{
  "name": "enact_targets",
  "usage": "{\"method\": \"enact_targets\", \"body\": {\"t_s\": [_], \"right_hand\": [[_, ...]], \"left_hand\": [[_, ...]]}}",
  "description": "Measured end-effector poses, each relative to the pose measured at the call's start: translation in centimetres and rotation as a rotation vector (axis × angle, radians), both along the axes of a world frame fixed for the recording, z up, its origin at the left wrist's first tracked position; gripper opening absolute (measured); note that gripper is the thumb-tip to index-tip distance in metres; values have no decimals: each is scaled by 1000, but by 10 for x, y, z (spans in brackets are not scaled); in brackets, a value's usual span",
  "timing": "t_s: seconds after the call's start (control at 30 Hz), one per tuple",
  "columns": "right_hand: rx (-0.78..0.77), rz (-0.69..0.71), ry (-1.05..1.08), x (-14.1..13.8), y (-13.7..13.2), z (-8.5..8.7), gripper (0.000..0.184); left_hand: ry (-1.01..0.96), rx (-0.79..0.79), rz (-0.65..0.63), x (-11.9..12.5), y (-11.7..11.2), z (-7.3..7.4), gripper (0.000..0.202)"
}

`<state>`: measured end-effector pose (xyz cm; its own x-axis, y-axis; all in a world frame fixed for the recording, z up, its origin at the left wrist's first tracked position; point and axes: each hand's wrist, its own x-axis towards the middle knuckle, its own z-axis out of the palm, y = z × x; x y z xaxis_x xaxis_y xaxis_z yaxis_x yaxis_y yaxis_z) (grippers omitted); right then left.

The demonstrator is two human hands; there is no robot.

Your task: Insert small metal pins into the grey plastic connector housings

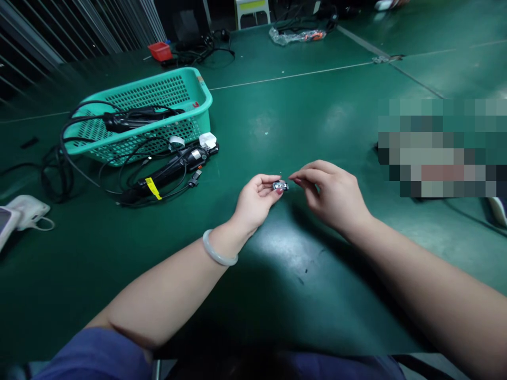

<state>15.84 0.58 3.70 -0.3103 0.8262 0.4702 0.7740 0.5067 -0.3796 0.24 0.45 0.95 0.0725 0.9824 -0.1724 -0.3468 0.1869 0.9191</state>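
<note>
Between the thumb and fingers of my left hand (256, 199) is a small silvery metal part (280, 186), too small to name its kind. My left hand is closed on it, just above the green table, and a pale bangle (217, 254) circles that wrist. Close by on the right, my right hand (335, 195) has its thumb and index fingertips pinched together, a short gap from the metal part. Whether anything tiny sits in that pinch is hidden from me.
A turquoise basket (198, 105) with black cabled devices stands at left. In front of it lies a black corded tool (170, 171) with a yellow tag. A white device (29, 211) rests at far left. Farther back are a red tray (160, 51) and a plastic bag (293, 36). Pixels blur the right side.
</note>
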Motion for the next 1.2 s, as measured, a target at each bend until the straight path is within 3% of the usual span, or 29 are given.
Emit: {"method": "enact_targets", "body": {"t_s": [0.13, 0.27, 0.47, 0.63, 0.73, 0.87, 0.97, 1.07, 1.2], "right_hand": [[-41, 3, 89, 5, 9, -16, 24], [-192, 18, 161, 7, 17, -34, 20], [-278, 3, 228, 7, 20, -40, 18], [-294, 42, 267, 9, 22, -41, 18], [-306, 51, 254, 7, 22, -39, 18], [-315, 66, 230, 6, 21, -36, 18], [-321, 75, 225, 7, 21, -35, 18], [-324, 86, 218, 9, 20, -36, 18], [-319, 109, 205, 9, 21, -38, 18]], "left_hand": [[-67, -32, 36, -4, 1, 2, 15], [-189, -75, 137, -11, 4, 5, 14], [-179, -165, 334, -46, -15, 18, 15], [146, -248, 523, -107, -60, 22, 14], [486, -211, 525, -139, -80, 20, 23], [1067, -157, 432, -152, -90, 22, 36], [1317, -96, 341, -147, -90, 27, 35], [1347, -70, 328, -145, -88, 29, 36], [1050, -70, 417, -151, -85, 23, 41]]}}
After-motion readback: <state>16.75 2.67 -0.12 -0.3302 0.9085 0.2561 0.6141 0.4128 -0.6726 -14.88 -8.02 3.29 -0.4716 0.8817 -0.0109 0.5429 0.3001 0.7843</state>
